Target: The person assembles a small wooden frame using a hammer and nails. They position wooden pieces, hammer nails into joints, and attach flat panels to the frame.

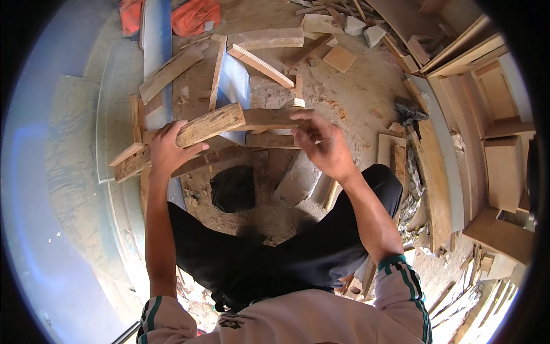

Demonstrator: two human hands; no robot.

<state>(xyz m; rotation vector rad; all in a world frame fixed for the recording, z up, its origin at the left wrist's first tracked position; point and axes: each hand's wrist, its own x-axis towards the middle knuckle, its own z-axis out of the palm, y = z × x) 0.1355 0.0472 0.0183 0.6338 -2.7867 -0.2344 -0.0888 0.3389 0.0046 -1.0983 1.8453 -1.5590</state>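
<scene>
My left hand (pixel 168 150) is wrapped over a short, thick wooden block (pixel 212 124), thumb on the near side and fingers over the far side. The block lies tilted across the left part of a wooden frame, its right end raised. Close to the right end of a frame board (pixel 269 119) hovers my right hand (pixel 323 143), loosely curled, with thumb and index finger apart and no object visible between them. A blue-faced panel (pixel 234 83) stands between the frame's boards. Nearer to me, a second board (pixel 272 141) runs alongside the first.
A black bag-like item (pixel 232 188) lies on the dirt floor between my knees. Glass sheets (pixel 74 132) lean at the left. Orange cloth (pixel 196 16) is at the far left. Wood scraps (pixel 340 58) and broken stones (pixel 355 26) lie ahead; wooden cabinets (pixel 504 172) stand right.
</scene>
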